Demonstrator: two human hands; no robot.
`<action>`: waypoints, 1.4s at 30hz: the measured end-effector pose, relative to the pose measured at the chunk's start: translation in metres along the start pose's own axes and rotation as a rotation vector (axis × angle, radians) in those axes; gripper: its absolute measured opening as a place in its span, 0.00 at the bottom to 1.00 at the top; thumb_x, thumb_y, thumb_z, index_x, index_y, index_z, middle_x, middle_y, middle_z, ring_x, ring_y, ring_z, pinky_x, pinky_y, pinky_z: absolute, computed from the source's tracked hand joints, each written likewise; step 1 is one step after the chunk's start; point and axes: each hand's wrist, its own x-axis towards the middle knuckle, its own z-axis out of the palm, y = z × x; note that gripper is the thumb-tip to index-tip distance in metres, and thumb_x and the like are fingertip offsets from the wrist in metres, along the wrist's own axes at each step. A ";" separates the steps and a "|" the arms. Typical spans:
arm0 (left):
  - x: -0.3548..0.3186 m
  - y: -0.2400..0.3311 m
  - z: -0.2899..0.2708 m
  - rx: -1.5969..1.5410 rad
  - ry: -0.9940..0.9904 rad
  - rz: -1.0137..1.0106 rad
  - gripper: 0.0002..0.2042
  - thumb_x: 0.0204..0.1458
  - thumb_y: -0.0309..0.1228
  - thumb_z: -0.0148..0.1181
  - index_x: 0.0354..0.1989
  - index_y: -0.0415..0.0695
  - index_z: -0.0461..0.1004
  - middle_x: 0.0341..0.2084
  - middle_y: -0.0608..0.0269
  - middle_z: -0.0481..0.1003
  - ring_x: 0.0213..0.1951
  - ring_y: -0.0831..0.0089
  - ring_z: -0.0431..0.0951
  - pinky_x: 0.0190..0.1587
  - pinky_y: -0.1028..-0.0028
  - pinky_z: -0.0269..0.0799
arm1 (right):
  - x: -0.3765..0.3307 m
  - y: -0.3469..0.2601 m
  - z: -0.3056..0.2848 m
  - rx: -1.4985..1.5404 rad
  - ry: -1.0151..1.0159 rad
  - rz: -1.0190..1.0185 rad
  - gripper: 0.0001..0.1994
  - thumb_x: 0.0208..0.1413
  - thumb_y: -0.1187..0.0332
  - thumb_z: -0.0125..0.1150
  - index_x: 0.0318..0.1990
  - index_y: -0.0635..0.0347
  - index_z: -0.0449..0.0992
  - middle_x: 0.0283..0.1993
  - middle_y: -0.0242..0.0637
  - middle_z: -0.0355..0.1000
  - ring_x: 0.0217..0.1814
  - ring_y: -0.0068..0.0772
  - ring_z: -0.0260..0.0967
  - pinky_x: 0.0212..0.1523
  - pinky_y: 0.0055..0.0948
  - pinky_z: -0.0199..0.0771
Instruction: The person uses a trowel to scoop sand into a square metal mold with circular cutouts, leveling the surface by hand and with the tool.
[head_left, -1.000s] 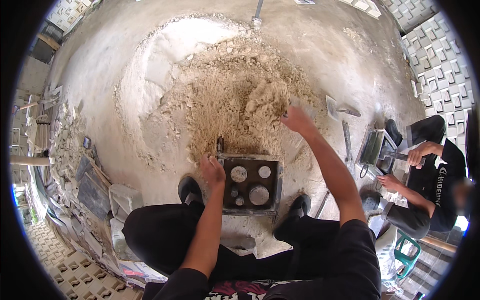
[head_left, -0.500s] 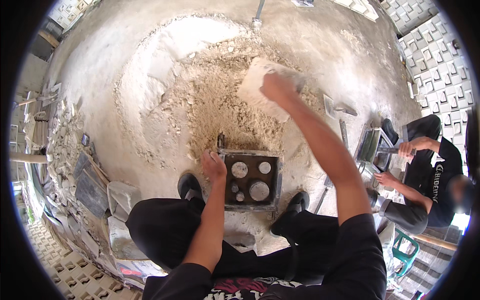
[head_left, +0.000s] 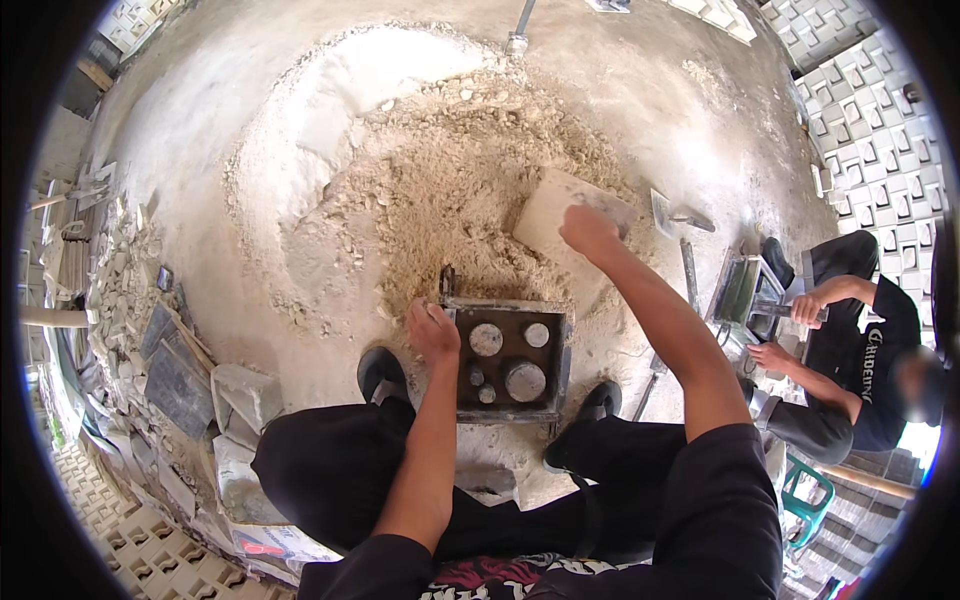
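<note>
My right hand [head_left: 590,232] grips a flat, pale rectangular board [head_left: 549,210] coated with sandy material, tilted over the loose sandy mix [head_left: 440,200]. Between my feet lies a dark square metal mould [head_left: 568,350] with several round pale discs [head_left: 525,381] of different sizes inside it. My left hand [head_left: 433,332] is beside the mould's upper left corner with its fingers curled. Whether those fingers hold anything is hidden. A short upright handle [head_left: 447,280] stands at that corner of the mould, just beyond the hand.
White powder [head_left: 400,58] borders the mix on the far left. A trowel [head_left: 690,218] lies at right. A co-worker [head_left: 870,350] sits there, hands on another metal mould [head_left: 738,290]. Broken pieces [head_left: 125,260] and a dark slab [head_left: 178,375] line the left side.
My right hand has drawn the board nearer and slightly right across the mix, toward the mould. My left hand stays by the mould's corner. The whole view has shifted slightly.
</note>
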 end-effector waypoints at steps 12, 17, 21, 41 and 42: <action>-0.003 0.012 -0.002 0.026 -0.057 -0.052 0.18 0.56 0.35 0.45 0.48 0.35 0.70 0.46 0.42 0.72 0.49 0.44 0.70 0.52 0.53 0.63 | -0.013 0.080 0.057 -0.084 -0.112 -0.059 0.20 0.50 0.53 0.61 0.39 0.63 0.80 0.41 0.52 0.78 0.45 0.51 0.76 0.46 0.46 0.76; 0.000 0.004 -0.001 -0.001 -0.054 -0.038 0.18 0.57 0.36 0.45 0.48 0.37 0.70 0.46 0.43 0.72 0.50 0.44 0.70 0.53 0.53 0.63 | -0.006 0.040 0.034 -0.012 -0.002 -0.092 0.19 0.51 0.55 0.60 0.39 0.65 0.79 0.41 0.50 0.78 0.44 0.54 0.77 0.43 0.47 0.78; -0.002 0.006 -0.006 0.038 -0.065 -0.051 0.18 0.58 0.37 0.44 0.49 0.38 0.70 0.47 0.44 0.72 0.51 0.45 0.69 0.53 0.53 0.63 | -0.027 0.016 -0.029 0.014 -0.005 -0.110 0.16 0.52 0.58 0.59 0.37 0.65 0.79 0.39 0.52 0.78 0.41 0.52 0.77 0.41 0.47 0.78; -0.004 0.010 -0.010 0.104 -0.085 -0.112 0.20 0.57 0.37 0.47 0.53 0.36 0.69 0.53 0.44 0.70 0.56 0.47 0.67 0.58 0.52 0.59 | -0.006 -0.135 -0.009 -0.196 -0.131 -0.142 0.13 0.56 0.74 0.58 0.49 0.56 0.80 0.53 0.37 0.76 0.55 0.40 0.75 0.44 0.34 0.80; -0.003 0.008 -0.009 0.102 -0.079 -0.100 0.20 0.57 0.37 0.47 0.53 0.36 0.69 0.53 0.44 0.70 0.56 0.47 0.67 0.58 0.53 0.59 | -0.007 -0.126 -0.007 -0.216 -0.136 -0.119 0.13 0.57 0.74 0.57 0.49 0.56 0.80 0.53 0.38 0.76 0.55 0.41 0.75 0.43 0.35 0.80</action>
